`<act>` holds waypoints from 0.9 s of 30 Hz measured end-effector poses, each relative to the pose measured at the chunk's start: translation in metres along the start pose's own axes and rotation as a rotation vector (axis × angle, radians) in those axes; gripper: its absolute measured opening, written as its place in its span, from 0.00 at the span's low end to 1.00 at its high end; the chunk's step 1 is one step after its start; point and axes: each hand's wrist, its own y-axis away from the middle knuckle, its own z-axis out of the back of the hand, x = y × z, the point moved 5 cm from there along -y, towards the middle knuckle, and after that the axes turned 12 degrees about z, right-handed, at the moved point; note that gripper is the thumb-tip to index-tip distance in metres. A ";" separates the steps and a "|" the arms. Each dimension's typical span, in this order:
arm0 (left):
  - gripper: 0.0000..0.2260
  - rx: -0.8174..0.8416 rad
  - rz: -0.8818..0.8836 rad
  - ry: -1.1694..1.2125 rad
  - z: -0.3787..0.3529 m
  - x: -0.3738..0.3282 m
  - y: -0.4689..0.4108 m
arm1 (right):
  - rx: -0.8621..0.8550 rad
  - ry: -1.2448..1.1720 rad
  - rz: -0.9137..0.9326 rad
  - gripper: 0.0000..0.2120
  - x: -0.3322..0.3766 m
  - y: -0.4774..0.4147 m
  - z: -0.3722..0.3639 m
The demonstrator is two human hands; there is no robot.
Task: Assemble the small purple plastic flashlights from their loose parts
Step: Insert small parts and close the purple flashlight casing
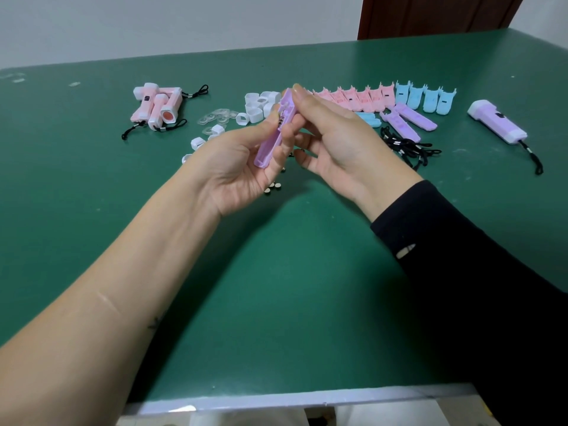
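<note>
The left hand [236,167] grips the purple shell [275,133] above the counter [276,287], with its long axis tilted up and away. The right hand [338,133] is just beside it, and its fingers [299,89] pinch the upper end, so the next part should enter from that side.

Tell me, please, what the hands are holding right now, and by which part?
The left hand grips a purple flashlight shell around its lower half; the right hand pinches the shell's upper end with its fingertips.
</note>
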 end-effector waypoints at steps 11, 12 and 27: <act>0.07 -0.035 0.001 -0.038 0.001 -0.001 0.001 | 0.004 0.009 -0.006 0.12 0.000 0.000 -0.001; 0.07 -0.041 0.001 -0.053 0.002 -0.001 0.001 | 0.007 0.022 -0.005 0.14 -0.001 0.000 -0.001; 0.10 -0.041 -0.035 -0.140 0.003 -0.002 -0.001 | 0.012 -0.029 0.014 0.12 -0.001 -0.003 0.001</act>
